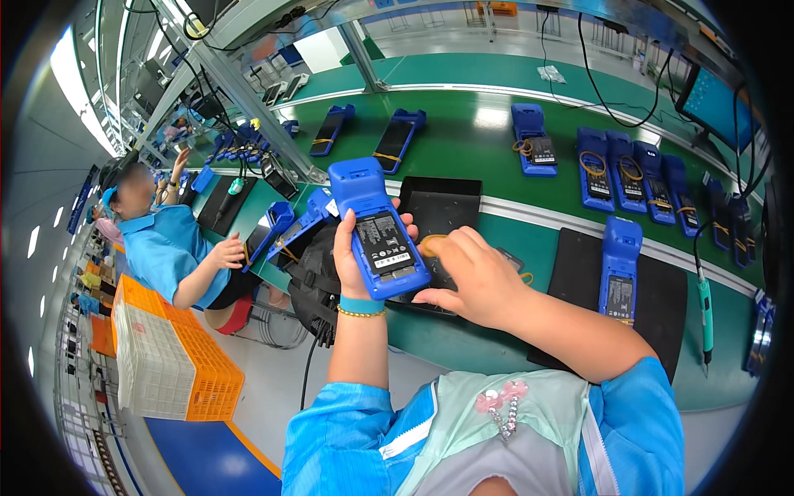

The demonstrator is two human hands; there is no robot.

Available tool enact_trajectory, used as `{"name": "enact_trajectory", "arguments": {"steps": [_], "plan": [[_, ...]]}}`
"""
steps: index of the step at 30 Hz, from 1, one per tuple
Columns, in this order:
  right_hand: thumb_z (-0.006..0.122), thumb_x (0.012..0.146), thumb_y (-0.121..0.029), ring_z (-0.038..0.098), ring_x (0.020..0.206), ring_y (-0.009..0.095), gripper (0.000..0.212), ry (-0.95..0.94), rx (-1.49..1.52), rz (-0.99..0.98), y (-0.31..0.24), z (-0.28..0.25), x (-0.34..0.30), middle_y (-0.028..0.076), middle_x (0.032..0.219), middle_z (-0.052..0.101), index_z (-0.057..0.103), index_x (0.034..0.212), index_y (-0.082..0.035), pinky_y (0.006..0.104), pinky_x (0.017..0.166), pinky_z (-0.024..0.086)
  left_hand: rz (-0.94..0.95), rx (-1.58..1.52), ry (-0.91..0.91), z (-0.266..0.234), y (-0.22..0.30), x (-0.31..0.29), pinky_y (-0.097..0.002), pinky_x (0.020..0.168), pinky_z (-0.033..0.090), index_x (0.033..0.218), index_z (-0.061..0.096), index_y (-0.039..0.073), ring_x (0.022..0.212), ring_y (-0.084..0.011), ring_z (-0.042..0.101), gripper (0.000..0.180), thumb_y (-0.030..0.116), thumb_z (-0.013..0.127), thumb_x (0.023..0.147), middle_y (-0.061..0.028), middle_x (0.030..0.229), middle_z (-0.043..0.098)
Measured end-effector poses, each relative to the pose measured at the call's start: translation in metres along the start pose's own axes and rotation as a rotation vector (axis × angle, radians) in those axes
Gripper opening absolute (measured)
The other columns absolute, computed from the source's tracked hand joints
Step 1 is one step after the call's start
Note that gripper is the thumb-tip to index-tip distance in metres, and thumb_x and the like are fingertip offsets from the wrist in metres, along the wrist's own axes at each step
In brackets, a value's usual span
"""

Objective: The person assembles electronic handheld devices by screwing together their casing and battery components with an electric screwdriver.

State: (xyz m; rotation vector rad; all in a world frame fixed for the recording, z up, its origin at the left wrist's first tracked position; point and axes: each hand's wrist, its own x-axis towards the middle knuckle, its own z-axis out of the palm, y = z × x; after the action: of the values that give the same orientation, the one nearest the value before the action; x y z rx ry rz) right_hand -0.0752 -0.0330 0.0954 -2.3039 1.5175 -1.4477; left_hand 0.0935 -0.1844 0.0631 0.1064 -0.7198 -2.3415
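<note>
My left hand (348,266) is wrapped round a blue handheld payment terminal (361,195), its back turned up and a black battery (385,240) showing in its open compartment. Close to the terminal's right side, my right hand (480,279) pinches a yellowish rubber band (431,243) between thumb and fingers. A black tray (465,193) lies behind and beneath my hands. Partly hidden by my right hand is a small dark flat piece (510,259), with another band beside it. On the black mat (571,277) to the right rests another blue terminal (620,256), its lower end near my forearm.
Several terminals with bands stand along the green conveyor (463,124). A green electric screwdriver (705,314) hangs at right. At left, a co-worker (169,248) handles a terminal beside a black bag (314,289). Orange and white crates (165,364) stand on the floor. A metal post (265,116) rises at left.
</note>
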Motion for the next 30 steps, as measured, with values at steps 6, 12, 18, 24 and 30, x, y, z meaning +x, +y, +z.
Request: {"name": "enact_trajectory", "arguments": {"steps": [6,12,18,24,30], "plan": [[0.082,0.077,-0.020,0.059,0.096,0.030,0.047,-0.073,0.057,-0.071,0.009,0.006,-0.004,0.010,0.101,0.057,0.061,0.114,-0.001,0.0393,0.078,0.054,0.054,0.106,0.070,0.009,-0.011,-0.005,-0.0461,0.084,0.060,0.128,0.055,-0.003,0.100,-0.0366,0.069,0.069,0.060,0.046,0.100,-0.0240,0.109,0.068],[0.076,0.084,-0.015,0.060,0.098,0.030,0.043,-0.097,0.037,-0.107,0.013,0.015,-0.013,0.011,0.102,0.058,0.060,0.120,0.002,0.0386,0.078,0.056,0.022,0.232,0.242,0.014,-0.011,-0.015,-0.0466,0.081,0.062,0.122,0.057,0.002,0.097,-0.0359,0.072,0.067,0.064,0.048,0.098,-0.0203,0.103,0.070],[0.073,0.081,-0.008,0.061,0.098,0.030,0.050,-0.113,-0.051,-0.082,0.014,0.028,-0.022,0.014,0.105,0.057,0.054,0.126,0.006,0.0375,0.076,0.058,-0.041,0.486,0.414,0.016,-0.007,-0.015,-0.0491,0.080,0.062,0.116,0.055,0.005,0.096,-0.0362,0.072,0.060,0.061,0.058,0.095,-0.0174,0.101,0.068],[0.066,0.083,-0.004,0.060,0.101,0.038,0.044,-0.030,0.062,0.144,0.029,0.053,-0.030,0.022,0.112,0.056,0.052,0.123,0.006,0.0438,0.086,0.055,-0.065,0.778,0.446,0.027,0.002,-0.009,-0.0466,0.073,0.064,0.122,0.040,0.004,0.092,-0.0297,0.072,0.062,0.049,0.071,0.092,-0.0119,0.098,0.060],[0.063,0.087,-0.006,0.059,0.104,0.042,0.034,-0.057,0.194,0.347,0.030,0.060,-0.028,0.025,0.111,0.057,0.056,0.119,0.005,0.0457,0.089,0.052,-0.005,1.068,0.588,0.030,0.002,0.005,-0.0407,0.069,0.062,0.130,0.034,-0.003,0.085,-0.0236,0.069,0.077,0.039,0.079,0.085,-0.0129,0.105,0.056]]}}
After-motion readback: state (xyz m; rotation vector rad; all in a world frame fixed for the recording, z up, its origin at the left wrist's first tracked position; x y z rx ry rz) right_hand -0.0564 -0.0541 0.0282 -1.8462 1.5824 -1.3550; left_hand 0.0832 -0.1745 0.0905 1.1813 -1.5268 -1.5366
